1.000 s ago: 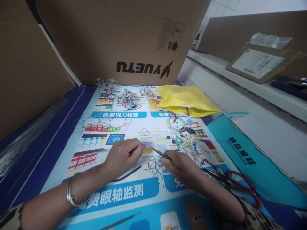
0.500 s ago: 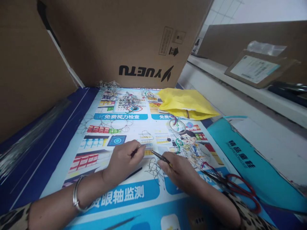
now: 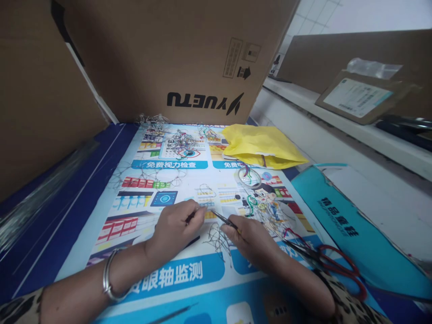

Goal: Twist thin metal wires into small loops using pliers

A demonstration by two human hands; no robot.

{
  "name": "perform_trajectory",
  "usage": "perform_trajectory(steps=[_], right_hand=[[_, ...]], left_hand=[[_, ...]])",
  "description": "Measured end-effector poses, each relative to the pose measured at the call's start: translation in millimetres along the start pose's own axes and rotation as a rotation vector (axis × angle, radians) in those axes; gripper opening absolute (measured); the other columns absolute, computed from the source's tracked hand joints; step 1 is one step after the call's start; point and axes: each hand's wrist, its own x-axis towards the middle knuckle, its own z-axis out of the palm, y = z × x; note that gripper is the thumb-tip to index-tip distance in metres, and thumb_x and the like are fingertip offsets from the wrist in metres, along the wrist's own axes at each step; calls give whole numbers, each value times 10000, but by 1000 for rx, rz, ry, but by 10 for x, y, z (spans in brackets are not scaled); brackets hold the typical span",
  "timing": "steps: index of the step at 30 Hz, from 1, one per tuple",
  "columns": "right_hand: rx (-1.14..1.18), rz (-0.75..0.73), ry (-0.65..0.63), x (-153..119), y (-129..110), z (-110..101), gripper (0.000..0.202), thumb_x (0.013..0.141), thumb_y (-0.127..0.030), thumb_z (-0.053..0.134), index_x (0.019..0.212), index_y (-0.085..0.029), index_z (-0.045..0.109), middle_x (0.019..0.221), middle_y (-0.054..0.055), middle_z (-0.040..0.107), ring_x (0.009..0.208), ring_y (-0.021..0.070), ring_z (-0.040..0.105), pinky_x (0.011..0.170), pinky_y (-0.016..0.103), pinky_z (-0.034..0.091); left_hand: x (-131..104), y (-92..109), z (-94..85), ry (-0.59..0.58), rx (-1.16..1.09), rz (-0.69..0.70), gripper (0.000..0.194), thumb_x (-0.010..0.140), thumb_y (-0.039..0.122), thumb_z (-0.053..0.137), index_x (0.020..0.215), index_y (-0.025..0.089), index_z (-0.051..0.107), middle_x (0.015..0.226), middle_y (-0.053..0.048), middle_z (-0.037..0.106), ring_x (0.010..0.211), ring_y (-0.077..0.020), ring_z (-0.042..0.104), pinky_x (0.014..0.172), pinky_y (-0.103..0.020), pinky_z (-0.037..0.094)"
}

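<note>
My left hand is closed in a pinch, thumb against forefinger; what sits between the fingertips is too small to make out. My right hand is wrapped round slim, pointed dark metal tweezers. Their tip points left and lies close to my left fingertips; whether it touches anything there I cannot tell. Below the tips, between both hands, a loose tangle of thin wires rests on the printed sheet. Red-handled scissors lie beside my right forearm.
More wire tangles lie toward the back, with thin wire loops at left. A clear ring and a yellow pouch are at right. A teal box panel borders the right; a tall cardboard box closes the back.
The tweezers' tip has shifted slightly left, nearer my left fingertips. My left hand has turned a little; everything on the sheet lies as before.
</note>
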Motion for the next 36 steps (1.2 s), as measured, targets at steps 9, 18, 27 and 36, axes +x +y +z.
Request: perform_trajectory(steps=[9,18,27,36], right_hand=[[31,-30,16,-20,7,-10,323,903,-422,349,731,-187,488,703,21,598,599,121,507,505,229,194],[18,-26,41,-16,20,7,317,904,-408,350,712,-190,477,667,10,578,590,119,493,506,230,191],[-5,-26,42,-3,31,19,345,906,-429,337,707,-187,482,667,16,583,590,125,490,504,231,184],[32,-36,53,-14,29,-1,353,906,-435,326,689,-189,457,647,8,564,570,117,479,499,228,179]], left_hand=[[-4,2,-22,23,18,33,252,839,199,490,592,166,521,492,41,484,455,-76,443,461,-211,326],[-1,-16,-7,33,36,65,258,844,199,485,589,173,517,489,37,490,455,-81,444,460,-225,331],[-14,-10,-1,17,44,103,261,845,196,474,588,171,511,505,29,520,469,-87,462,469,-233,337],[-30,-29,16,36,85,189,260,833,197,512,575,162,502,504,29,510,478,-86,455,481,-235,324]])
